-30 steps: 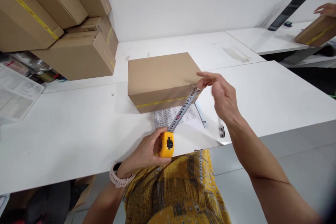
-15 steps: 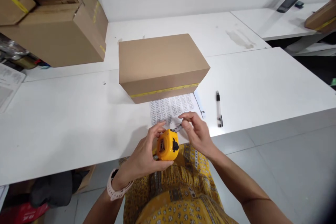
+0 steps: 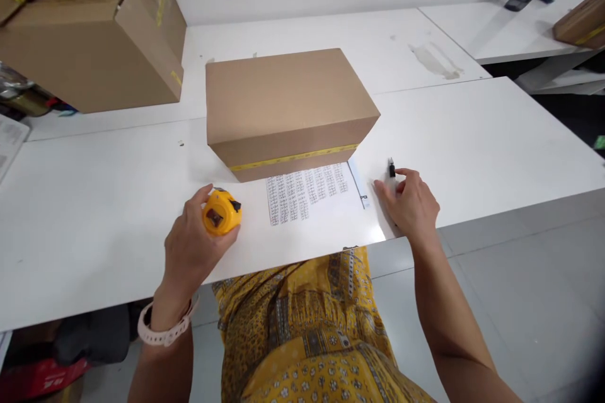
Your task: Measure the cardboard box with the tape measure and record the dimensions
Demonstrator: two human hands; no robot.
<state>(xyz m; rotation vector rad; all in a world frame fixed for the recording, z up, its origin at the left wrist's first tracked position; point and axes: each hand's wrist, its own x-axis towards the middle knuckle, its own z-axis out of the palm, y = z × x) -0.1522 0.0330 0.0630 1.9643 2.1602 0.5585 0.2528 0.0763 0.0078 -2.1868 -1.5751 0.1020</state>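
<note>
A closed brown cardboard box (image 3: 283,101) with a yellow tape band stands on the white table (image 3: 94,220). A printed sheet (image 3: 309,194) lies in front of it, partly under the box. My left hand (image 3: 191,245) is closed round a yellow tape measure (image 3: 221,212), its blade wound in, resting on the table left of the sheet. My right hand (image 3: 410,201) lies over a pen (image 3: 391,169) to the right of the sheet, fingers curled on it; only the pen's black tip shows.
Large stacked cardboard boxes (image 3: 89,31) fill the back left corner, with papers and clutter beneath them. A second white table (image 3: 510,31) at the right rear bears another brown box (image 3: 581,22) and a dark object. The table's near edge runs by my body.
The tape blade has wound back into its case. My left hand carried the tape measure left and set it down on the table. My right hand let go of the blade and moved right onto the pen.
</note>
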